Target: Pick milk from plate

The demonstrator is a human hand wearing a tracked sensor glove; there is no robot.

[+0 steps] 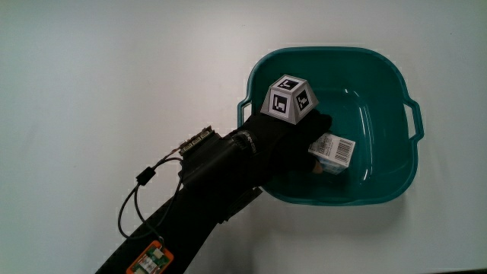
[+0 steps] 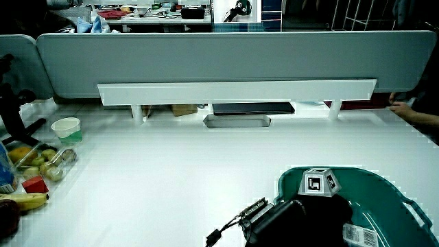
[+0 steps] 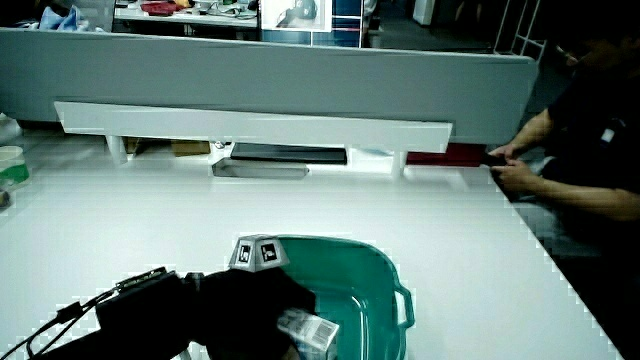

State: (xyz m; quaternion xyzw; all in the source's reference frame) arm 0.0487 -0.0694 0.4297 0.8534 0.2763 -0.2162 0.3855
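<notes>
hand (image 2: 312,214) in teal basin (image 2: 398,199) beside carton (image 2: 360,235).

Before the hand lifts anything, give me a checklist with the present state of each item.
1. Small white milk carton with a barcode lies inside the teal plastic basin, not on a plate: ok.
2. Black-gloved hand is down in the basin, at the carton: ok.
3. Fingers closed firmly on the carton: cannot tell; the hand covers them.
4. Carton is the only loose thing in the basin: ok.
5. Way up out of the basin is free: ok.
6. Basin stands flat on the white table: ok.
</notes>
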